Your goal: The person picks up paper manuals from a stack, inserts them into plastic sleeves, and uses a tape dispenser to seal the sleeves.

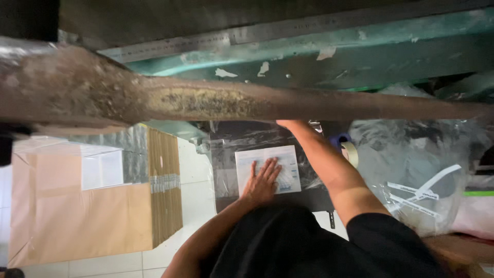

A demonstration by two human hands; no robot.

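The left hand (262, 181) is lying flat, palm down with fingers spread and pointing away, its bare forearm bending in from below, while the right arm is stretching straight forward, its hand mostly hidden from view.

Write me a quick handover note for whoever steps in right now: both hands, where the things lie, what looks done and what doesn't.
Left hand: flat, fingers spread, pressing on the white printed sheet, holding nothing.
Right hand: reaches up past the sheet; it is hidden behind the rusty bar, grip cannot be told.
The sheet lies flat on the dark plastic-covered surface. A tape roll sits just right of the right forearm, untouched. Cardboard boxes stand on the floor to the left.
Done: sheet laid flat. Not done: no tape visible on the sheet.
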